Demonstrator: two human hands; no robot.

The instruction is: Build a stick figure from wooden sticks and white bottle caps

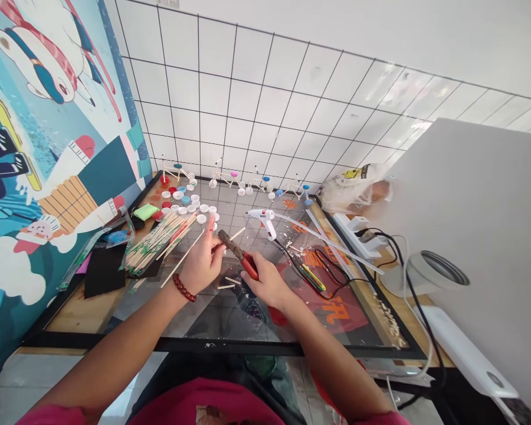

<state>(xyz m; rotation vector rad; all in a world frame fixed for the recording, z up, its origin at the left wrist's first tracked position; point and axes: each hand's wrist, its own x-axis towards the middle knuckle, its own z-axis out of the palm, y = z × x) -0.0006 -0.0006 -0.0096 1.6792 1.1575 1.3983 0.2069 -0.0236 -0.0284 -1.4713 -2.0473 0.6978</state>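
My right hand (pixel 268 281) is wrapped round the red handles of a pair of pliers (pixel 232 245), whose dark jaws point up and left. A thin wooden stick (pixel 238 234) lies at the jaws, its far end sticking out to the right. My left hand (pixel 202 260) is closed, thumb and fingers pinching the stick's near part, with the index finger pointing up. Short cut stick pieces (pixel 226 284) lie on the glass tabletop below the pliers. A longer loose stick (pixel 182 260) rests beside my left hand.
A pile of wooden sticks (pixel 153 248) lies left, near white, red and blue bottle caps (pixel 200 219). A white glue gun (pixel 264 219) with a black cord lies beyond the pliers. Small stick-and-cap models (pixel 223 175) line the back edge. A power strip (pixel 356 236) stands right.
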